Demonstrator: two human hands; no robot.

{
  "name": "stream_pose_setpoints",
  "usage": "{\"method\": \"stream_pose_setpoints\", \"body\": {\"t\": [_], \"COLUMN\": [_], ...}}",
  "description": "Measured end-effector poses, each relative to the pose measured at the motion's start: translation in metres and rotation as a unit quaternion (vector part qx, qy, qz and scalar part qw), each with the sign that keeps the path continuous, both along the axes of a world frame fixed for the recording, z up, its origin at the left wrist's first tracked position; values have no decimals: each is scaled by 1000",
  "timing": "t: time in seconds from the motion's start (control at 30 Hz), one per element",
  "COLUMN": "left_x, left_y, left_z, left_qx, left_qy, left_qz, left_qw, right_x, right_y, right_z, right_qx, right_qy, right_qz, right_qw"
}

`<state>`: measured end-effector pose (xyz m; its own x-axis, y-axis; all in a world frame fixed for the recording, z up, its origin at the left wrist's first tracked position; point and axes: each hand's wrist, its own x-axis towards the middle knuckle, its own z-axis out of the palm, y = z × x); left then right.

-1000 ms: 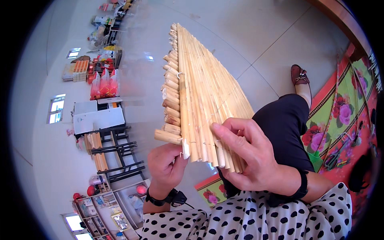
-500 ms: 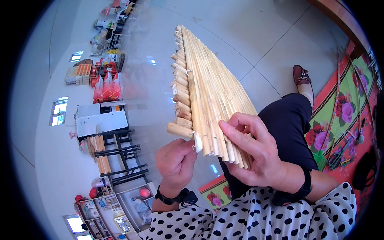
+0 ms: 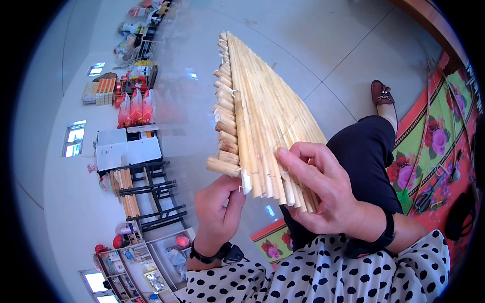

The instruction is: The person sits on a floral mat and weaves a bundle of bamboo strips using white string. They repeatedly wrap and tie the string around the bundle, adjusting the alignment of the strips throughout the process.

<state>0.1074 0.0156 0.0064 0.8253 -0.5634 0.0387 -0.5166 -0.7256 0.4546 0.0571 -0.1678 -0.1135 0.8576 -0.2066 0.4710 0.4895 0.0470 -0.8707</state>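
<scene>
A panel of pale dry stalks (image 3: 270, 121), bound side by side, stretches from my lap up over the floor. Short stubby stalk pieces (image 3: 226, 117) line its left edge, one longer piece sticking out near the bottom. A white tie (image 3: 234, 93) loops over that edge. My right hand (image 3: 331, 189) grips the panel's near right part, thumb above and fingers beneath. Below the near left corner, my left hand (image 3: 217, 208) is closed, thumb pressed to forefinger beside a white end (image 3: 246, 182) and a thin bent white strand. What it pinches is mostly hidden.
On the right, a flowered mat (image 3: 434, 136) carries scissors (image 3: 423, 202), a green mesh piece and a black item. Black-legged folding furniture (image 3: 151, 194), a shelf (image 3: 126, 267) and red bags (image 3: 136, 108) stand at left. My leg (image 3: 361, 156) extends under the panel's right side.
The panel's left edge has shifted slightly left and down. My left hand has moved slightly left with it, still closed; the right hand keeps its grip.
</scene>
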Motion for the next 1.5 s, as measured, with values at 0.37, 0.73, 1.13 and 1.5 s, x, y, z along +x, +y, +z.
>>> {"method": "stream_pose_setpoints", "body": {"t": [0.37,0.73,1.13,1.5], "left_x": [9,9,1,-4], "left_y": [-7,-14,-22,-16], "left_z": [-14,-17,-16,-8], "left_qx": [-8,-19,-5,41], "left_qy": [-143,-157,-163,-97], "left_qz": [-85,-79,-76,-18], "left_qw": [986,984,984,994], "right_x": [0,2,1,2], "right_y": [-4,-5,-2,-5], "right_z": [3,3,1,-2], "right_qx": [-4,-14,-26,-30], "right_qy": [19,15,-7,-33], "right_qz": [12,2,-7,5], "right_qw": [1000,1000,1000,999]}}
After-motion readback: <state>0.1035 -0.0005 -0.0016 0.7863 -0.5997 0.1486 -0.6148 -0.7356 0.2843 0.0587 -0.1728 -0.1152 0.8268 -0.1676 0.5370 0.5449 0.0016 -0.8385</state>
